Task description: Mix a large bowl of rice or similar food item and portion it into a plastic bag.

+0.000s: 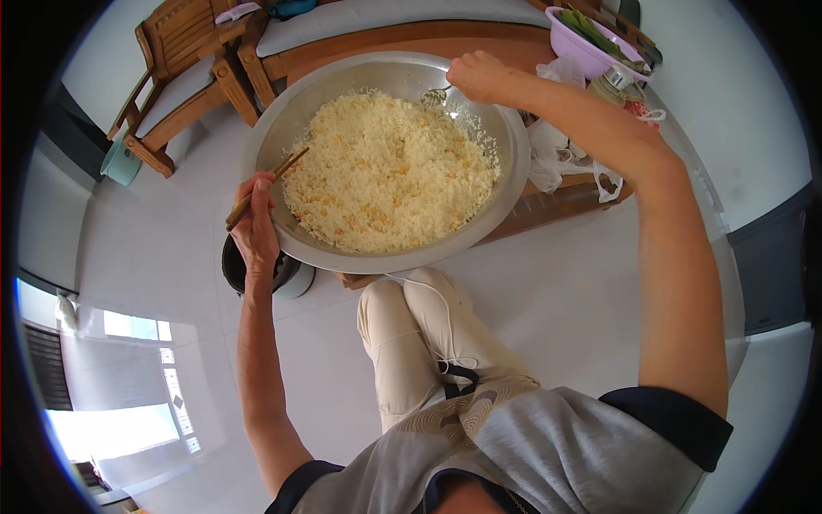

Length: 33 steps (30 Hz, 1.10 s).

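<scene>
A wide metal basin in front of me holds a broad mound of white rice grains, with small yellow-orange pieces mixed through it. My left hand is closed around wooden chopsticks at the basin's left rim. Their tips reach over the rice's left edge. At the far right side, my right hand grips a metal spoon. The spoon's bowl is down at the back edge of the rice, near the basin wall. Most of its handle is hidden by my fingers.
Behind the basin runs a wooden bench with a grey cushion. A purple basin with long green leaves, a glass jar and plastic bags are at the right. A dark bucket stands below my left hand; a wooden armchair is far left.
</scene>
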Available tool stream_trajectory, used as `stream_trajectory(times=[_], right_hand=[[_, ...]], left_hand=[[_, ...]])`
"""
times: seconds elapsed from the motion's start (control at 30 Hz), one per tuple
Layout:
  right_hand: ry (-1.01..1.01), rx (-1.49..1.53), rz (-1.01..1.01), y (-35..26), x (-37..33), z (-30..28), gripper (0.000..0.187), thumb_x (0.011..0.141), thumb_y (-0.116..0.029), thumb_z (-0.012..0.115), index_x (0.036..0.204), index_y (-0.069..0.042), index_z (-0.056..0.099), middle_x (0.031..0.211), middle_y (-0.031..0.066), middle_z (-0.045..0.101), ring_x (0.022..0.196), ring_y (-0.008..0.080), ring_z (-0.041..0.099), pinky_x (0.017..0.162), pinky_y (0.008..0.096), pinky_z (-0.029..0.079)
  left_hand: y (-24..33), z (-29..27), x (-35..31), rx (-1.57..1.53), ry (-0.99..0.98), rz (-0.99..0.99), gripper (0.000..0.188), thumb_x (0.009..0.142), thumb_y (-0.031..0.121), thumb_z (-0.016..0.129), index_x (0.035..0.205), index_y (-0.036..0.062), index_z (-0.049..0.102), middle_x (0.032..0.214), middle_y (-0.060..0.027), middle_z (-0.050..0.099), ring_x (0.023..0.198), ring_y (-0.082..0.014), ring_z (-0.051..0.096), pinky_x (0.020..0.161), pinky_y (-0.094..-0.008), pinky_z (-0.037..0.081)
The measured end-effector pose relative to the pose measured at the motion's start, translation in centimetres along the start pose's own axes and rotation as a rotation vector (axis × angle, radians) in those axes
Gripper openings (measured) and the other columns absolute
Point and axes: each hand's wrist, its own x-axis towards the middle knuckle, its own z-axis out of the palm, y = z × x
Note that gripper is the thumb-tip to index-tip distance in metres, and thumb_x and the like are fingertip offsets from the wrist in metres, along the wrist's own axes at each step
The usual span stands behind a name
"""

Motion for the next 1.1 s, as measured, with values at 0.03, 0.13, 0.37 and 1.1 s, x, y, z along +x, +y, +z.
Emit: stream_trajectory(times=[0.03,0.13,0.37,1.1], right_hand=[[-0.054,-0.038,0.010,0.2,-0.1,0.7,0.008,0.066,-0.004,0.056,0.069,-0.001,0.063,0.075,0.0148,0.062,0.072,0.0278,0.062,0.060,0.0358,0.050],[-0.152,-0.055,0.008,-0.1,-2.0,0.2,0.010,0.066,-0.005,0.057,0.071,-0.001,0.064,0.076,0.0143,0.062,0.073,0.0274,0.062,0.060,0.0347,0.050],[-0.678,0.095,-0.064,-5.7,-5.0,-6.4,0.008,0.061,-0.003,0.053,0.061,0.004,0.059,0.062,0.0186,0.058,0.058,0.0313,0.058,0.050,0.0377,0.045],[-0.235,0.376,-0.260,-10.0,-0.8,-1.8,0.006,0.064,0.002,0.054,0.066,0.001,0.060,0.067,0.0164,0.058,0.065,0.0304,0.060,0.053,0.0403,0.047]], left_hand=[[0.2,0.1,0.1,0.015,-0.014,0.000,0.021,0.088,0.020,0.048,0.086,0.0013,0.059,0.066,0.0009,0.048,0.060,-0.0069,0.039,0.056,-0.0197,0.035],[0.3,-0.1,-0.1,0.009,-0.017,0.008,0.022,0.088,0.020,0.048,0.086,0.0007,0.059,0.066,0.0005,0.048,0.060,-0.0069,0.040,0.056,-0.0196,0.035],[-0.2,-0.2,0.3,0.005,0.012,0.013,0.023,0.087,0.021,0.050,0.086,0.0001,0.060,0.067,-0.0001,0.051,0.059,-0.0069,0.041,0.056,-0.0196,0.036],[0.7,0.1,-0.1,0.014,0.036,-0.016,0.021,0.088,0.019,0.049,0.086,0.0008,0.059,0.062,0.0010,0.045,0.059,-0.0065,0.039,0.055,-0.0199,0.034]])
